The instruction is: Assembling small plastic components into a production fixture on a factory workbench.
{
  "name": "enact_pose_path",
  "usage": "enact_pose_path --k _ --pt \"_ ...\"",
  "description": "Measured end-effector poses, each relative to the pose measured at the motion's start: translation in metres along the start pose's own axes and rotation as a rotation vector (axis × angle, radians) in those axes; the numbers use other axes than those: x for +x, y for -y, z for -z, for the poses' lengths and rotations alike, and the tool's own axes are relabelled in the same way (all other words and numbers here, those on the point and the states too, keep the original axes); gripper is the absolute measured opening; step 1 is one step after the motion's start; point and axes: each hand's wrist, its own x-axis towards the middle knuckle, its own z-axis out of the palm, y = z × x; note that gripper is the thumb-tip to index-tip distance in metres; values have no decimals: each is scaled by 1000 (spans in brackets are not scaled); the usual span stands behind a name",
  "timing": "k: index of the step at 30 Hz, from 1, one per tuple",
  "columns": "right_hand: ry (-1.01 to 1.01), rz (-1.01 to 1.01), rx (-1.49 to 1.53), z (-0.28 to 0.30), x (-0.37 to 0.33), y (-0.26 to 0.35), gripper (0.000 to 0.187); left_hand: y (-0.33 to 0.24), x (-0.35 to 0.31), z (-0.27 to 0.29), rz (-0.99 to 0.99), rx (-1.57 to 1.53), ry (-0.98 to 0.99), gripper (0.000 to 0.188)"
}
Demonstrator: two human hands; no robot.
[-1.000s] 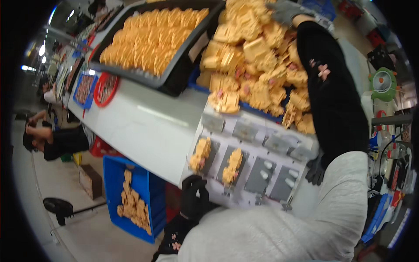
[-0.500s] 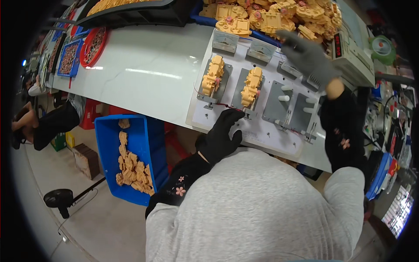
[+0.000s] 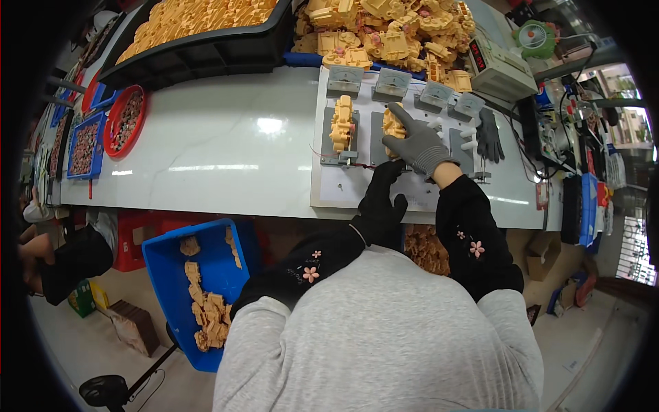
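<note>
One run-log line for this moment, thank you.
right hand: on yellow part | left hand: on white fixture board | second yellow part: seated

right hand (image 3: 417, 145) moved from empty fixtures onto second yellow part (image 3: 392, 128); left hand (image 3: 379, 204) lower

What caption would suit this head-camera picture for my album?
A grey-gloved right hand rests on a yellow plastic part in a white fixture board, while the black-gloved left hand lies at its near edge.

Long white glossy counter (image 3: 206, 158), overhead light glare on top. Grey concrete floor (image 3: 62, 357) below. Blue plastic bin (image 3: 165, 275) on floor beside counter.
</note>
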Motion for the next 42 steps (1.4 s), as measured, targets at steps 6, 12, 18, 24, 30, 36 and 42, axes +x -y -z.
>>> enact_pose_path --k 6,12,18,24,30,36,42 --pt "-43 -19 -26 -10 -12 15 74 41 0 12 97 -200 153 50" --pt "-76 -6 -45 -7 -11 12 68 57 5 19 56 -377 342 44" --pt "-740 438 414 52 -11 46 54 42 3 26 139 -375 311 44" --pt "-778 492 -34 -11 24 71 43 7 -19 50 -212 344 -185 44" --pt "-418 -54 194 -47 9 120 61 28 -25 69 -1 87 -147 62" --pt "-560 -116 124 -55 19 121 65 45 -21 61 -93 422 -276 68" --pt "-472 -84 181 -46 14 125 63 37 -24 72 -70 57 -109 54"
